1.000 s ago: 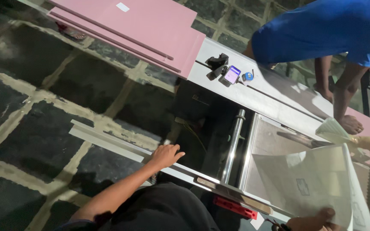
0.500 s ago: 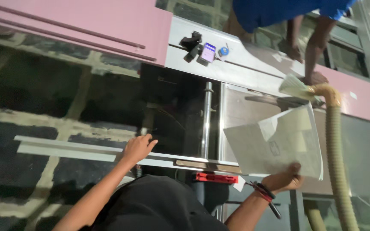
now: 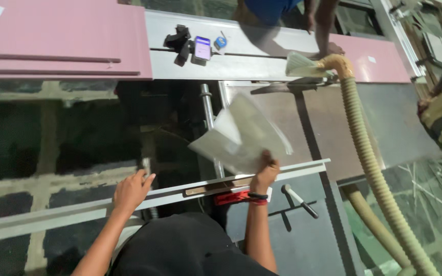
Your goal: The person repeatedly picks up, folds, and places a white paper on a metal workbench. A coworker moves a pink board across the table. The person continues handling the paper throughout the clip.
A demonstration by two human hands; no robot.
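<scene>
The right hand (image 3: pixel 265 174) pinches a pale, floppy sheet (image 3: pixel 241 134) by its lower corner — lifted above the saw table (image 3: pixel 384 122), near its front edge. The left hand (image 3: pixel 130 190) rests on the long metal rail (image 3: pixel 52 217), fingers loosely curled over it.

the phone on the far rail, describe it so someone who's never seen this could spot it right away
Start at the long grey metal rail across the top, right of the pink board. The phone lies flat there between a black clump of gear and a small blue round thing. It alone has a lit purple-white screen.
</scene>
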